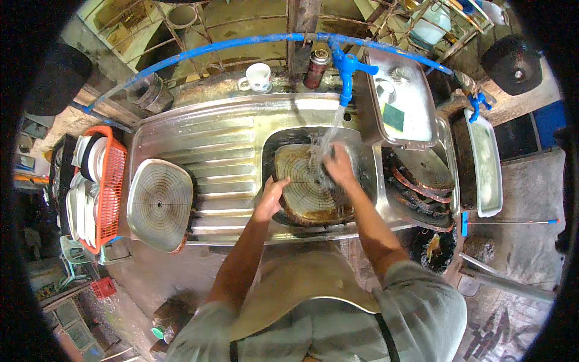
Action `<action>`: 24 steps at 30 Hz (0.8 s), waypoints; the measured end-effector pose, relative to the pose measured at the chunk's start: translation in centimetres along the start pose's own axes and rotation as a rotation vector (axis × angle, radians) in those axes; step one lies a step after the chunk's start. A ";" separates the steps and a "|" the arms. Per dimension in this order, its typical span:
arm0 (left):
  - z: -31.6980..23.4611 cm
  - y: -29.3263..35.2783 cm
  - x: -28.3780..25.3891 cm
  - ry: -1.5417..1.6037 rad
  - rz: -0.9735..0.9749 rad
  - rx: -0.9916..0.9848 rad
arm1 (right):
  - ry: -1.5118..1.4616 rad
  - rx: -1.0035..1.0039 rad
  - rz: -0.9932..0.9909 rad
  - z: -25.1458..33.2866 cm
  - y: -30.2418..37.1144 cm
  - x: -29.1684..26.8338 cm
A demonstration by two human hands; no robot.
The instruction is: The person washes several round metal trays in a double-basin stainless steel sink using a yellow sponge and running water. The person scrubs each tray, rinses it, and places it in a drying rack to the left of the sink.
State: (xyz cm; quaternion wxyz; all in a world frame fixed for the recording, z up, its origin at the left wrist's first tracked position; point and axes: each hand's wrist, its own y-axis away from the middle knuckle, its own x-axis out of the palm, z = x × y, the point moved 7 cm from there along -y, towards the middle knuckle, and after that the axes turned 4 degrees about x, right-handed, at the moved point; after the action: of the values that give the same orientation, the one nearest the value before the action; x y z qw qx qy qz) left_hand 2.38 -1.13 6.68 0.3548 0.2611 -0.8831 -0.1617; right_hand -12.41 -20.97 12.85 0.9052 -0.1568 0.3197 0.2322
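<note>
A square griddle plate (301, 190) with rounded corners, ring-shaped grooves and a browned rim lies tilted in the sink basin (271, 137). My left hand (271, 196) grips its left edge, thumb on top and the other fingers partly hidden. My right hand (339, 166) is over the plate's upper right part, in the splash of running water; its fingers are blurred there. Water (333, 130) falls from a blue tap (346, 78) onto the plate beside that hand. A similar griddle plate (160, 205) rests on the left end of the ribbed drainboard.
Stacked dark-edged plates (422, 175) stand right of the basin, below a metal tub (405, 142) of suds holding a sponge (394, 117). An orange basket (111, 193) of white dishes stands far left. A mug (259, 78) and jar (316, 69) sit behind the sink. A blue pipe (241, 45) crosses above.
</note>
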 end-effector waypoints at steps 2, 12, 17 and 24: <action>1.4 -1.1 -1.0 -0.011 -0.219 -0.079 | 0.251 0.081 0.240 -1.6 5.6 0.4; 1.9 -1.0 -1.2 -0.090 -0.185 0.002 | 0.007 -0.311 0.012 3.0 1.3 13.2; 3.3 -2.9 -1.6 -0.004 -0.167 0.109 | 0.401 -0.123 0.028 -12.2 -1.7 3.7; 4.1 -3.3 -1.8 -0.281 -0.260 0.071 | 0.154 -0.062 0.135 -4.2 -1.7 13.6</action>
State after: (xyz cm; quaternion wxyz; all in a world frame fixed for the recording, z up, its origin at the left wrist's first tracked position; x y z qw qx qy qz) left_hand 1.68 -2.34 1.33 0.1948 0.3600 -0.8879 -0.2099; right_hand -4.32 -19.84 1.10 0.8549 -0.1805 0.3908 0.2896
